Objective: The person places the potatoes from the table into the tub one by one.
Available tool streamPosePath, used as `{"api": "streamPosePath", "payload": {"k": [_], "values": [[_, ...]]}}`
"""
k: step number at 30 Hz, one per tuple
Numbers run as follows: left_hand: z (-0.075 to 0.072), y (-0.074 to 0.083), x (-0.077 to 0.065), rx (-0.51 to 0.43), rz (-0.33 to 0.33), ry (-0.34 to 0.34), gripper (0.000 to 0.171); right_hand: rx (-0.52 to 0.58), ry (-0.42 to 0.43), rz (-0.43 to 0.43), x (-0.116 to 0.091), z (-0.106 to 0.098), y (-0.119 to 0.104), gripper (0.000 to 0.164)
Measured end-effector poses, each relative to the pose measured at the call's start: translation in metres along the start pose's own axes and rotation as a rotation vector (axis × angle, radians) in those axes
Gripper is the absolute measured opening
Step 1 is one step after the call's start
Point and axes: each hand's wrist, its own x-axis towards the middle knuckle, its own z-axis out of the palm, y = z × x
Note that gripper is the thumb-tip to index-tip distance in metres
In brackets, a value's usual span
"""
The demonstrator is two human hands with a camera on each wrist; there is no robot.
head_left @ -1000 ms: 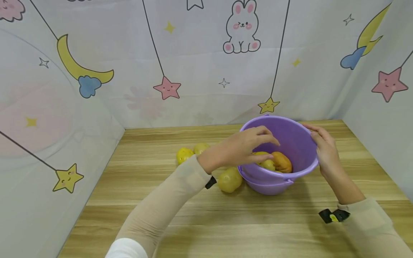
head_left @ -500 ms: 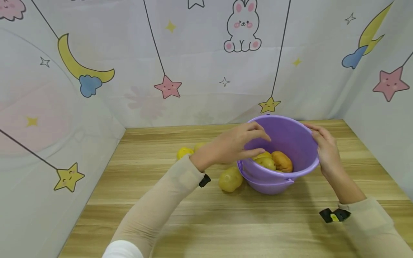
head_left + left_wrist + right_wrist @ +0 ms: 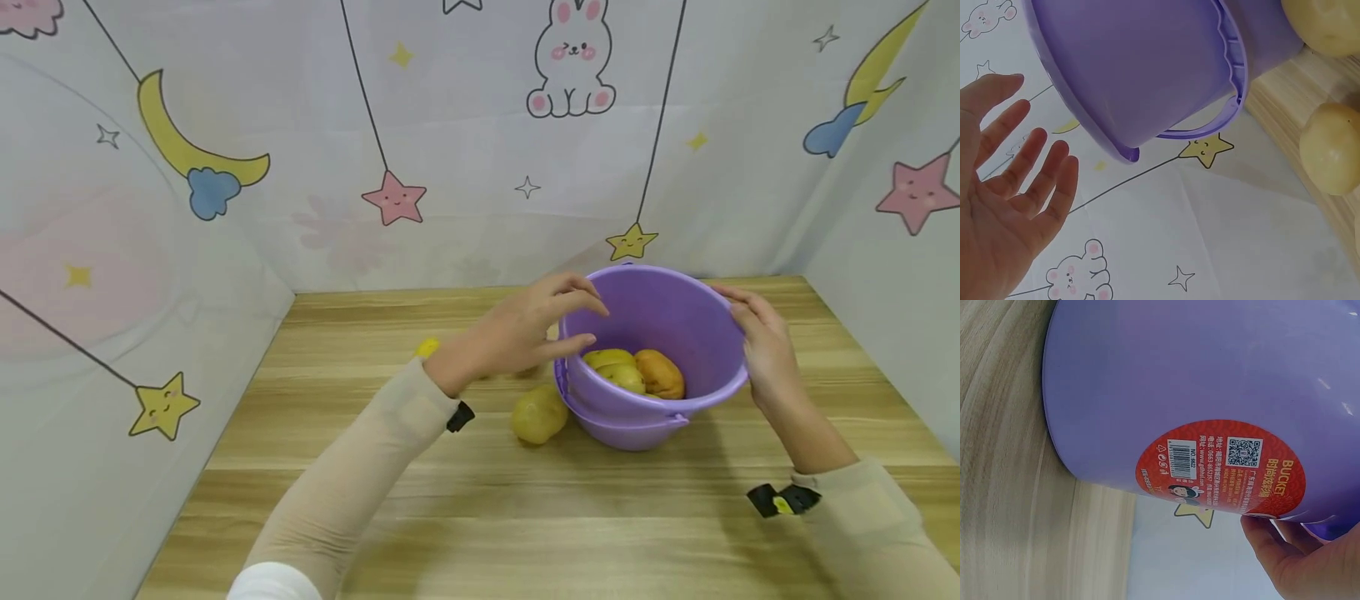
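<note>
A purple bucket (image 3: 626, 433) stands on the wooden table, its mouth tilted toward me. Inside lie several yellow, potato-like pieces (image 3: 621, 377) and an orange-brown one (image 3: 660, 374). My left hand (image 3: 528, 327) hovers at the bucket's left rim with fingers spread and holds nothing; the left wrist view shows the palm (image 3: 997, 231) bare. My right hand (image 3: 768, 350) grips the rim on the right side. In the right wrist view, its fingers (image 3: 1266, 544) lie against the outer wall near a red label (image 3: 1222, 469).
A pale yellow potato-like piece (image 3: 538, 415) rests on the table against the bucket's left side. Farther left, a bright yellow piece (image 3: 427, 347) is partly hidden by my left wrist. The bucket's handle (image 3: 1232, 56) hangs down. Printed cloth walls (image 3: 465, 250) border the table.
My left hand has drawn back leftward from over the bucket's mouth to its left rim, fingers spread. The right hand and bucket stay in place.
</note>
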Motion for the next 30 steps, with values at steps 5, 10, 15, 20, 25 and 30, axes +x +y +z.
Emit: {"api": "streamPosePath", "payload": {"k": [5,10,15,20,25,30], "values": [[-0.002,-0.003,-0.005,-0.001,-0.04,-0.016,0.031,0.004,0.003,0.0,0.0,-0.001,-0.001,0.027],[-0.002,-0.007,-0.012,0.001,-0.05,-0.003,0.032,0.009,0.009,0.012,0.0,-0.001,-0.001,0.027],[-0.002,-0.011,-0.021,-0.002,-0.072,0.026,0.031,-0.001,0.013,0.023,0.0,-0.001,-0.001,0.026],[0.0,-0.013,-0.028,-0.006,-0.097,0.045,0.035,-0.002,0.003,0.012,-0.001,-0.001,-0.002,0.026],[0.004,-0.016,-0.037,0.012,-0.129,0.031,0.038,0.015,-0.002,0.015,-0.001,-0.002,-0.001,0.026],[0.009,-0.018,-0.046,0.024,-0.193,-0.003,0.044,0.014,-0.003,0.018,-0.002,-0.004,-0.001,0.027]]}}
